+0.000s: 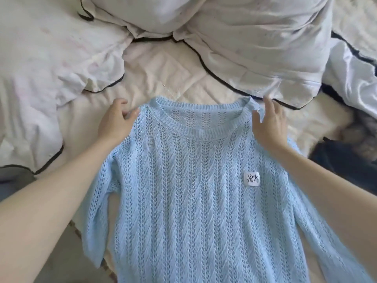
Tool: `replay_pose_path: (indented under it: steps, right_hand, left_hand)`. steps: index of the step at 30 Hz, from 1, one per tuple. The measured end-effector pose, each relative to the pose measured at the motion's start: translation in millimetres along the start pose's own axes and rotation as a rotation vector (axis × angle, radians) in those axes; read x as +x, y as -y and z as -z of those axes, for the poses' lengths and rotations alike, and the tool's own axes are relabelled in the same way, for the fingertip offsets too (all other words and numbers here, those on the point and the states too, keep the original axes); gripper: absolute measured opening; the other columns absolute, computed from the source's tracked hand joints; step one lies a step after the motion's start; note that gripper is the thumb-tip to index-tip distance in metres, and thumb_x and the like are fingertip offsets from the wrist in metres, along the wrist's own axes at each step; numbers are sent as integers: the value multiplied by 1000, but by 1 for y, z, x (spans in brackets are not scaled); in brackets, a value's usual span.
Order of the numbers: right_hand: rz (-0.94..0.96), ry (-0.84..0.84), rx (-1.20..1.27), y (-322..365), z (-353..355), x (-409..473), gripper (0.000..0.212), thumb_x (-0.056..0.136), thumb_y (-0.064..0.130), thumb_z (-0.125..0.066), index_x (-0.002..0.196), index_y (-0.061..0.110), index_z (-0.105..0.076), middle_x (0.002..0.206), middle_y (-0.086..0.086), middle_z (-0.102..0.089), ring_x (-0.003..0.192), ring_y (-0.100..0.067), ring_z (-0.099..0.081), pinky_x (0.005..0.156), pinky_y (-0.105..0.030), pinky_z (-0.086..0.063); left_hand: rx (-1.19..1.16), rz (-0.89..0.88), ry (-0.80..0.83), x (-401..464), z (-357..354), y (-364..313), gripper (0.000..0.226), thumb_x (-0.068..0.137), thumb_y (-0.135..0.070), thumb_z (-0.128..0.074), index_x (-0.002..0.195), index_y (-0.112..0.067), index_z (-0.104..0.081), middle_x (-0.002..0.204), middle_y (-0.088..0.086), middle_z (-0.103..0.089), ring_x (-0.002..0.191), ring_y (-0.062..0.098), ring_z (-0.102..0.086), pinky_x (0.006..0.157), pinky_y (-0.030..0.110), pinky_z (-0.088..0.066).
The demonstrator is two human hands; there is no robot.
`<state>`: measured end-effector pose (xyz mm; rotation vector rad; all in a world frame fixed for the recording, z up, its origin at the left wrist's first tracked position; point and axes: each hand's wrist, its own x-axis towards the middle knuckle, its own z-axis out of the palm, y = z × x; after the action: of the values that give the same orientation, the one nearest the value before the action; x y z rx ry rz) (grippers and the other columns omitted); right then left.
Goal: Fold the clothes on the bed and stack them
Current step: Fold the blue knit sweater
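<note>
A light blue open-knit sweater (193, 201) lies front up on the cream quilted bed (163, 78), its ribbed neckline toward the pillows and a white label on its chest. My left hand (116, 121) pinches its left shoulder beside the collar. My right hand (269, 123) pinches the right shoulder at the collar's other end. Both sleeves hang down along the body toward me.
White pillows (255, 48) and a rumpled white duvet (40, 78) with black piping lie at the head of the bed and to the left. Dark clothing (346, 164) is heaped at the right edge. The bed's near edge runs at lower left.
</note>
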<state>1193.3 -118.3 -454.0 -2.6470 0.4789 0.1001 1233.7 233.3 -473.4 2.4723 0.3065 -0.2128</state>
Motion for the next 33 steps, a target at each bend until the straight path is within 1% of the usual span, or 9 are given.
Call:
replay_pose_path:
  steps: [6,12,15,18,20,23,26,29,33]
  right_hand:
    - [157,216,15,38,-44,-106,54,100,29,-40,150,17,-23,158,-7,-18,146,-22,-12,120,-41,-5]
    - [227,357,66,76,-81,-219,55,97,25,-49,148,17,-28,157,-4,-19,147,-23,-10,117,-40,-2]
    - [175,377,59,84,-91,-256,56,96,25,-51,147,17,-31,157,-7,-18,147,-26,-9,117,-46,-4]
    - [155,399,3,92,-96,-277,56,98,30,-47,149,23,-24,159,-7,-8,147,-26,1,117,-47,-1]
    - [157,445,-59,95,-98,-283,57,100,36,-39,151,27,-14,159,-5,2,143,-20,16,117,-48,4]
    - [152,512,-175,99,-100,-284,58,101,43,-28,151,31,-2,159,-3,13,143,-19,22,115,-49,8]
    - [143,547,-257,102,-102,-283,59,100,48,-24,151,33,2,159,-2,16,145,-23,16,115,-50,7]
    - [136,553,-300,104,-107,-281,60,100,48,-25,151,34,3,159,-1,16,146,-23,15,115,-52,5]
    - [137,537,-315,107,-111,-282,60,100,47,-25,151,32,2,159,-3,15,145,-24,15,115,-52,6]
  left_hand:
    - [-28,113,107,-39,30,42,32,99,-35,-42,96,-9,-62,87,9,-58,85,18,-51,67,25,-31]
    - [-632,363,391,-85,68,66,23,95,-36,-49,96,-20,-66,92,-4,-70,81,9,-65,69,21,-48]
    - [-524,382,547,-108,82,88,50,73,-55,-60,102,-16,-66,109,-2,-69,102,14,-62,93,36,-45]
    - [-409,390,632,-124,97,113,79,65,-59,-66,113,4,-58,102,11,-63,96,21,-57,94,45,-44]
    - [-357,348,582,-126,107,125,55,74,-50,-67,104,-4,-64,96,14,-63,89,22,-57,83,41,-45]
    - [-389,256,276,-109,126,130,13,89,-27,-64,82,-16,-64,84,10,-60,81,20,-54,71,34,-40]
    - [-306,173,-6,-83,145,123,22,87,-29,-66,89,-8,-62,85,11,-56,80,19,-50,70,32,-36]
    - [-103,62,-97,-66,152,113,16,87,-26,-66,94,-11,-62,88,6,-55,84,22,-51,69,28,-34]
    - [96,-21,-193,-89,137,115,30,88,-7,-56,118,-5,-56,114,20,-55,111,33,-47,92,33,-33]
